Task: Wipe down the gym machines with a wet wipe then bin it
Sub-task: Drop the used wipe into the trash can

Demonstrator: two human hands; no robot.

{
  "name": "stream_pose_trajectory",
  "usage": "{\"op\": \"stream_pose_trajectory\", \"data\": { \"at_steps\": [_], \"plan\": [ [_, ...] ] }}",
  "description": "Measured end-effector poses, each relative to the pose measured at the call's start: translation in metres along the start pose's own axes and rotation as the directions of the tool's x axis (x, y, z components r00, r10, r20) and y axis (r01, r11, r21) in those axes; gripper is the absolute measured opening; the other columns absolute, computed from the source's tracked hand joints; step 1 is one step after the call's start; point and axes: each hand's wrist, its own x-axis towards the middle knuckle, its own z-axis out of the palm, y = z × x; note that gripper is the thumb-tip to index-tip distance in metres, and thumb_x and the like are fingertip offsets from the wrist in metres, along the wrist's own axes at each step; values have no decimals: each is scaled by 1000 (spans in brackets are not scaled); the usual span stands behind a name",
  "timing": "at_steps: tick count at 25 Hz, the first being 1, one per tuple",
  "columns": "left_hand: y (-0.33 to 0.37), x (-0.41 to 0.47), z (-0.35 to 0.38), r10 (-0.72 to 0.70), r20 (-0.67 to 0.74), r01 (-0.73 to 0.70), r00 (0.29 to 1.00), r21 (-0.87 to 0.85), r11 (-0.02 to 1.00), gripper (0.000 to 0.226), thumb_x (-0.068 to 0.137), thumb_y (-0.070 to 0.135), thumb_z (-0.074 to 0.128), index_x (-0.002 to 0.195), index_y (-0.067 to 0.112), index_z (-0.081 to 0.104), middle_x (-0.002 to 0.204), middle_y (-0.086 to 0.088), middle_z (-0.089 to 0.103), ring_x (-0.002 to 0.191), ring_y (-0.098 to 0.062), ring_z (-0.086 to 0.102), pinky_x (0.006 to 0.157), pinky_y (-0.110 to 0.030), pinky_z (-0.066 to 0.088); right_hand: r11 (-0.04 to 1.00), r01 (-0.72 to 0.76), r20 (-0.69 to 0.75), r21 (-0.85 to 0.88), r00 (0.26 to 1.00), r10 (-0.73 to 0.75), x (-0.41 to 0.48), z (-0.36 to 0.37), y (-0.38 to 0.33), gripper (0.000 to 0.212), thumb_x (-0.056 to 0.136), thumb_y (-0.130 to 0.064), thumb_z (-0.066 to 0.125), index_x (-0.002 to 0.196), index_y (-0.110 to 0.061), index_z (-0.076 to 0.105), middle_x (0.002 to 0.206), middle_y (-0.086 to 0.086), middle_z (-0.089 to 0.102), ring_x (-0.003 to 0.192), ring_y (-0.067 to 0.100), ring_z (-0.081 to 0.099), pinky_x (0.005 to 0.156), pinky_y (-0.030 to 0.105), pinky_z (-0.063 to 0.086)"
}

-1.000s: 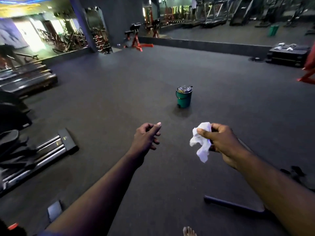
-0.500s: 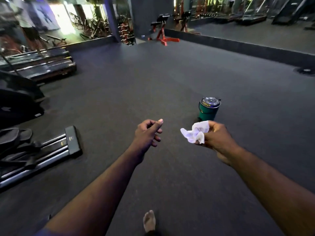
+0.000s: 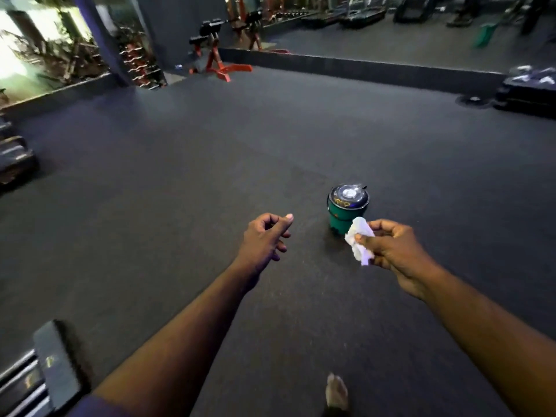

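Note:
A crumpled white wet wipe (image 3: pixel 358 239) is pinched between the thumb and fingers of my right hand (image 3: pixel 394 251), held out in front of me. Just beyond it on the dark floor stands a small green bin (image 3: pixel 341 213) with a dark shiny lid. The wipe overlaps the bin's lower right side in view. My left hand (image 3: pixel 264 239) hangs to the left of the bin with loosely curled fingers and holds nothing.
A machine's metal rails and black end cap (image 3: pixel 45 365) lie at the lower left. A red bench frame (image 3: pixel 221 60) stands at the back, and a dark stack of steps (image 3: pixel 526 91) at the right. My bare foot (image 3: pixel 337 392) shows at the bottom.
I have walked closer to the bin, which now sits larger and nearer to my right hand. The wipe is more bunched up in my fingers. My left hand keeps its pose.

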Motion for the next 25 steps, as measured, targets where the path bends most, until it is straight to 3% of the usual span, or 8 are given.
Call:
{"op": "stream_pose_trajectory", "data": {
  "at_steps": [4, 7, 11, 17, 22, 25],
  "plan": [
    [10, 137, 26, 13, 70, -12, 997, -4, 1000, 31, 97, 45, 71, 94, 14, 67, 86, -3, 72, 65, -18, 62, 52, -30, 45, 999, 27, -81, 29, 996, -24, 122, -1, -19, 8, 94, -10, 74, 101, -11, 71, 81, 4, 77, 61, 11, 67, 51, 21, 55],
    [21, 242, 53, -36, 103, 36, 994, 9, 999, 31, 97, 44, 71, 96, 13, 67, 87, -4, 72, 63, -16, 62, 51, -29, 45, 1000, -1, -149, 31, 989, 6, 224, -9, -38, 8, 95, -14, 74, 101, -9, 72, 84, 11, 73, 61, 14, 61, 46, 20, 53],
    [38, 357, 80, -44, 160, 44, 986, 0, 999, 30, 98, 42, 71, 95, 12, 66, 86, -4, 71, 62, -17, 61, 50, -29, 44, 1000, -7, -195, 21, 981, 11, 342, -15, -72, 9, 97, -3, 68, 96, -10, 73, 81, 8, 75, 57, 10, 66, 50, 20, 57],
    [30, 534, 105, -89, 229, 95, 969, -15, 995, 31, 98, 42, 71, 97, 11, 67, 86, -3, 72, 62, -15, 61, 51, -29, 45, 999, -42, -249, 28, 967, 48, 501, -1, -89, 16, 94, 8, 67, 97, -7, 72, 86, 10, 75, 68, 14, 70, 59, 23, 62],
    [16, 683, 130, -149, 346, 159, 926, 0, 987, 30, 98, 41, 71, 98, 11, 68, 85, -2, 71, 62, -13, 60, 52, -29, 44, 986, -102, -372, 132, 917, 144, 624, 14, -83, 13, 92, 8, 69, 94, -5, 72, 94, 13, 77, 83, 23, 74, 78, 32, 65],
    [17, 758, 148, -189, 437, 187, 879, 47, 981, 28, 98, 42, 70, 95, 13, 67, 83, 0, 72, 62, -13, 59, 52, -29, 44, 975, -148, -430, 163, 879, 205, 681, 24, -89, 13, 92, 6, 70, 95, -7, 70, 97, 14, 77, 83, 23, 76, 72, 34, 66]
  ]
}}
